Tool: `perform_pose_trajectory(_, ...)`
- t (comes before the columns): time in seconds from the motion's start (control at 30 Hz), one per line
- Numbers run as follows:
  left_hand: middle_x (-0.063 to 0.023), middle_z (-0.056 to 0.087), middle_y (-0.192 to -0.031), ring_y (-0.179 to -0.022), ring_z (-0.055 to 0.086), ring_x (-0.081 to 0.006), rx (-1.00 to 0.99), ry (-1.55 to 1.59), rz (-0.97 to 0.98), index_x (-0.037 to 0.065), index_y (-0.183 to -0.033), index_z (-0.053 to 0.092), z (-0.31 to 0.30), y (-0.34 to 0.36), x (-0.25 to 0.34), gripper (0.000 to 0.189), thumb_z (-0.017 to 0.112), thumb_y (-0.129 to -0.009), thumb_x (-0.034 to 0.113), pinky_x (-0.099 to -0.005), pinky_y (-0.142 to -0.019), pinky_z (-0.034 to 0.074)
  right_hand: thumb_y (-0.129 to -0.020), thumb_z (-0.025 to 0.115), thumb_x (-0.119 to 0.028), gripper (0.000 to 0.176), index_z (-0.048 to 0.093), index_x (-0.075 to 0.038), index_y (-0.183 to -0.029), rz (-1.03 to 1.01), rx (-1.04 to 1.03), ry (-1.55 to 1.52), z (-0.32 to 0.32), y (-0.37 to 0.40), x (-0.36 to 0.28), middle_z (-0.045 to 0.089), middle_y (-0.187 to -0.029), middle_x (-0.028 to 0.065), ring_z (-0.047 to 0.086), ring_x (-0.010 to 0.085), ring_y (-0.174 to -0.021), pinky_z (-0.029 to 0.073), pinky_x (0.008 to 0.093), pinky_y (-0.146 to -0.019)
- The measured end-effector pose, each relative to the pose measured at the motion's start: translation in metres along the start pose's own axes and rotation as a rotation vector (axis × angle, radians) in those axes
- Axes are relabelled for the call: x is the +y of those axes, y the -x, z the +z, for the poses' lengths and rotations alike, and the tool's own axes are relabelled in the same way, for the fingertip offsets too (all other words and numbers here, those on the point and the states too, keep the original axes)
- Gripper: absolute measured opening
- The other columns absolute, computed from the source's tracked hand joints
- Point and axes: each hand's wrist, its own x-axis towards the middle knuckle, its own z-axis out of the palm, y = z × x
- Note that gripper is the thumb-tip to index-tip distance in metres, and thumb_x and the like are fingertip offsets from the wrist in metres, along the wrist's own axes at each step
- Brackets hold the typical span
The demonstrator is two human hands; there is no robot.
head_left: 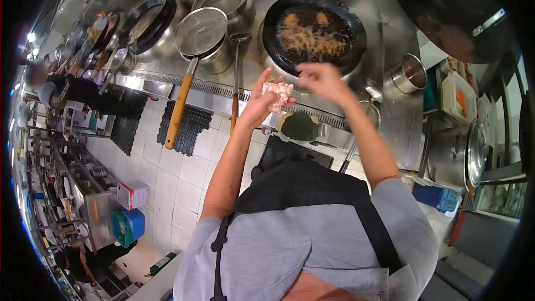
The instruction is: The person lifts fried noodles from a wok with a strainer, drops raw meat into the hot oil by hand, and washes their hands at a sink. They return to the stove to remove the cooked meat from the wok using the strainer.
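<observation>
A pale lump (pixel 278 96) at the wok (pixel 356 36)
It is being clamped by the left hand (pixel 261 103) fingers; the right hand (pixel 320 78) fingers, bunched together, are just beside it.

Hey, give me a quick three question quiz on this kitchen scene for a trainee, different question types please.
1. True or false: the big round black wok is empty.
2. Which hand grips the pale pink lump of food? A left, B right, C neither.
3. Fill in: the round steel mesh strainer with the long wooden handle lies on the person's ___ side of the wok.
Key: 1 false, golden pieces fry in its oil. 2 A, the left hand; the right hand hovers at the wok's rim. 3 left.
</observation>
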Motion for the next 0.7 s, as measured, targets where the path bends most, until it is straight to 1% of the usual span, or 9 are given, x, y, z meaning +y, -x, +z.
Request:
perform_pose_trajectory(0.03,-0.0192,0.042,-0.138,-0.098,0.067,-0.0337,-0.011,-0.097,0.04,0.01,-0.154,0.015,-0.003,-0.004,-0.004,0.081,0.047,-0.081,-0.004,-0.042,-0.085,0.057,-0.083,0.066,-0.017,0.025,0.072,-0.004,-0.105,-0.036,-0.101,-0.103,0.019,0.009,-0.018,0.073,-0.091,0.014,0.071,0.0229,-0.08,0.055,0.0349,-0.074)
perform_pose_trajectory(0.1,-0.0186,0.048,-0.132,-0.095,0.068,-0.0284,-0.033,-0.292,0.125,0.009,-0.154,0.015,-0.013,-0.014,-0.013,0.082,0.049,-0.081,-0.002,-0.0388,-0.084,0.057,-0.083,0.065,-0.015,0.023,0.072,-0.003,-0.102,0.068,-0.075,-0.095,0.033,0.014,-0.031,0.073,-0.088,0.0134,0.071,0.0224,-0.077,0.054,0.0339,-0.071)
perform_pose_trajectory(0.23,-0.0141,0.062,-0.102,-0.079,0.065,-0.0219,0.112,-0.403,-0.042,0.001,-0.126,0.049,-0.014,-0.014,-0.01,0.05,0.05,-0.077,-0.006,-0.0333,-0.07,0.055,-0.083,0.063,-0.01,0.02,0.072,0.001,-0.097,0.027,0.134,0.235,0.025,0.013,-0.018,0.073,-0.082,0.0149,0.071,0.0187,-0.073,0.054,0.0313,-0.066)
perform_pose_trajectory(0.27,-0.014,0.062,-0.098,-0.077,0.064,-0.0223,0.173,-0.307,-0.026,0.0,-0.122,0.05,-0.017,-0.013,-0.011,0.046,0.05,-0.076,-0.006,-0.0335,-0.067,0.055,-0.082,0.063,-0.006,0.018,0.072,0.003,-0.095,-0.049,0.268,-0.034,0.022,0.008,-0.007,0.072,-0.077,0.0136,0.07,0.0155,-0.068,0.054,0.029,-0.064)
perform_pose_trajectory(0.33,-0.0136,0.062,-0.09,-0.072,0.063,-0.0231,0.289,-0.11,0.009,-0.001,-0.114,0.053,-0.028,-0.01,-0.014,0.038,0.05,-0.076,-0.007,-0.0341,-0.061,0.054,-0.084,0.063,-0.004,0.02,0.07,0.004,-0.102,0.105,0.088,-0.287,-0.009,0.008,0.004,0.072,-0.082,0.0112,0.068,0.013,-0.07,0.054,0.026,-0.064)
perform_pose_trajectory(0.47,-0.0141,0.062,-0.093,-0.074,0.064,-0.0238,0.133,-0.057,-0.05,-0.001,-0.119,0.051,-0.032,-0.012,-0.013,0.042,0.052,-0.077,-0.004,-0.0359,-0.06,0.056,-0.086,0.062,-0.001,0.025,0.066,0.006,-0.11,0.116,-0.06,-0.657,-0.01,0.01,-0.007,0.07,-0.093,0.0104,0.067,0.0116,-0.081,0.054,0.0251,-0.07)
perform_pose_trajectory(0.57,-0.0139,0.064,-0.098,-0.075,0.065,-0.0216,0.04,0.032,-0.05,-0.001,-0.119,0.052,-0.006,-0.014,-0.012,0.038,0.057,-0.081,0.0,-0.0358,-0.06,0.056,-0.086,0.062,0.0,0.028,0.064,0.005,-0.113,0.209,-0.13,-0.619,0.0,0.012,-0.02,0.069,-0.105,0.0105,0.066,0.0123,-0.081,0.054,0.0249,-0.077)
perform_pose_trajectory(0.6,-0.0114,0.066,-0.095,-0.074,0.065,-0.0185,0.086,0.01,-0.054,-0.001,-0.114,0.056,0.003,-0.013,-0.012,0.031,0.063,-0.085,0.006,-0.0336,-0.06,0.055,-0.086,0.062,0.001,0.028,0.064,0.004,-0.114,0.166,-0.104,-0.674,0.011,0.01,-0.01,0.069,-0.1,0.0093,0.066,0.0125,-0.083,0.054,0.0256,-0.076)
perform_pose_trajectory(0.7,-0.0085,0.067,-0.09,-0.072,0.065,-0.0166,0.15,-0.171,-0.072,0.0,-0.107,0.06,0.007,-0.023,-0.022,0.025,0.069,-0.086,0.011,-0.0314,-0.06,0.055,-0.086,0.061,0.002,0.029,0.063,0.004,-0.115,0.007,0.0,-0.27,0.033,0.01,0.014,0.067,-0.095,0.0067,0.065,0.0108,-0.081,0.053,0.0253,-0.072)
